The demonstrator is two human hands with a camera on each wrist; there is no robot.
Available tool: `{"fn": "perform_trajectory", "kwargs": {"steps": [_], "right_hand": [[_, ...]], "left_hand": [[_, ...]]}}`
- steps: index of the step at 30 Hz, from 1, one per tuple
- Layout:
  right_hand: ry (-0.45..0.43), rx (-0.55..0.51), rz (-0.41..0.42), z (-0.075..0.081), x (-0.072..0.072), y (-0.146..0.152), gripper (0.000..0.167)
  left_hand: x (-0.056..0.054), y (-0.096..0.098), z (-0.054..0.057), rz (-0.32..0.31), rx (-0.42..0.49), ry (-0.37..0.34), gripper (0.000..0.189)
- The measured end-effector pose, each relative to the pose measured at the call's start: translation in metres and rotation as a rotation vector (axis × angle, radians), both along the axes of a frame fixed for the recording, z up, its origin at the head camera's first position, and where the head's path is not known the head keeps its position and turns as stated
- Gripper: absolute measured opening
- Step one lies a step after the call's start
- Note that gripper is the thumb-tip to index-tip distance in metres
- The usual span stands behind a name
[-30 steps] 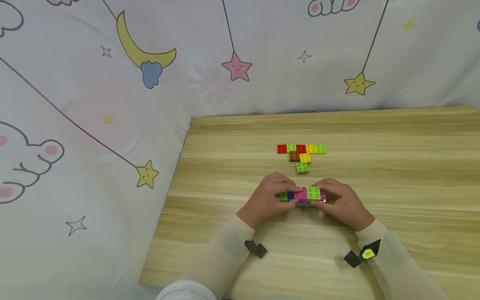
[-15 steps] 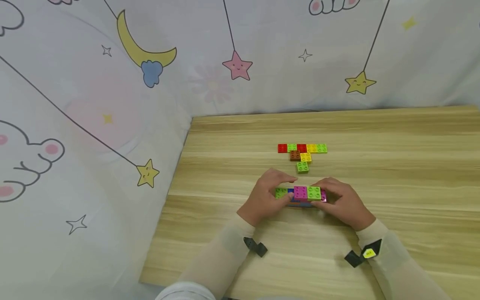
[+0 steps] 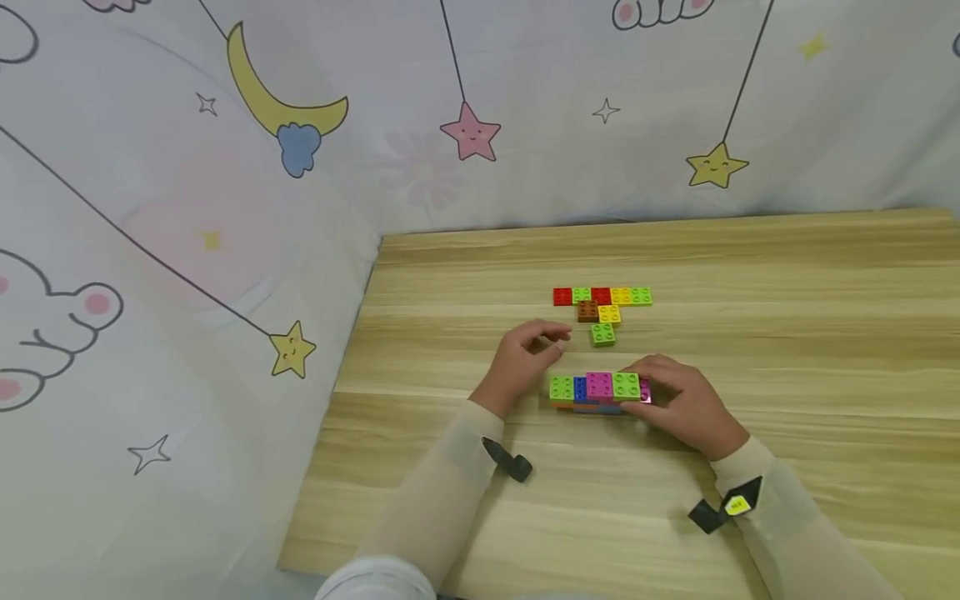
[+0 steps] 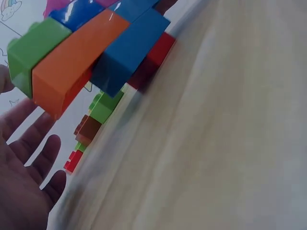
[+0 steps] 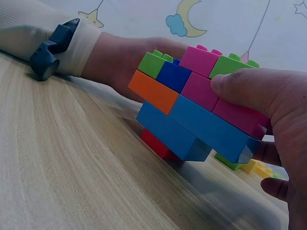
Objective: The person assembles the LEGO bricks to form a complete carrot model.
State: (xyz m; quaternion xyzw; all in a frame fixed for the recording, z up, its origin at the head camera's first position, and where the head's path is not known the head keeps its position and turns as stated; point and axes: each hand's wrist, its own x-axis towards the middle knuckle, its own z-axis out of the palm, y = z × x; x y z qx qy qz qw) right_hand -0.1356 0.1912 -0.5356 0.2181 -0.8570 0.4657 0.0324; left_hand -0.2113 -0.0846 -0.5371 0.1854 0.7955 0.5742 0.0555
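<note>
A stack of toy building bricks (image 3: 599, 387) stands on the table in front of me. From the right wrist view, a red brick (image 5: 158, 144) lies lowest, with a blue brick (image 5: 168, 128) above it. Higher up come an orange brick (image 5: 152, 91) and a longer blue one, then green, dark blue and magenta bricks, topped by magenta and green. My right hand (image 3: 686, 408) grips the stack's right end between thumb and fingers. My left hand (image 3: 523, 360), fingers loosely bent and holding nothing, is beyond the stack's left end, left of a single green brick (image 3: 603, 335).
Farther back, a row of red, green and yellow bricks (image 3: 602, 297) lies on the wooden table (image 3: 420, 333). A brown brick (image 3: 588, 312) and a yellow brick (image 3: 610, 314) sit just in front of it. A printed cloth (image 3: 555, 75) hangs behind the table.
My left hand has let go of the stack and moved away from it, forward and to the left. The right hand keeps its grip, and the stack stays in place.
</note>
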Motion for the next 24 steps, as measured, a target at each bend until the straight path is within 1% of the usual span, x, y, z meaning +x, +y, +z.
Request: {"fn": "perform_trajectory", "kwargs": {"steps": [3, 8, 11, 13, 18, 24], "right_hand": [[0.001, -0.004, 0.002, 0.000, 0.000, 0.000, 0.036], [0.015, -0.016, 0.011, 0.000, 0.000, 0.000, 0.035], [0.020, -0.024, 0.014, 0.000, 0.000, 0.000, 0.035], [0.023, -0.028, 0.015, 0.000, 0.000, 0.000, 0.035], [0.014, -0.032, 0.015, 0.000, -0.001, 0.001, 0.037], [0.024, -0.046, 0.023, 0.001, -0.001, 0.001, 0.038]], "left_hand": [[-0.010, 0.003, -0.001, -0.018, -0.034, -0.027, 0.028], [-0.025, 0.008, -0.004, -0.061, -0.065, -0.037, 0.031], [-0.032, 0.013, -0.005, -0.076, -0.110, -0.036, 0.032], [-0.036, 0.016, -0.005, -0.083, -0.142, -0.026, 0.032], [-0.042, 0.026, -0.005, -0.099, -0.242, 0.039, 0.032], [-0.046, 0.035, -0.003, -0.098, -0.376, 0.060, 0.035]]}}
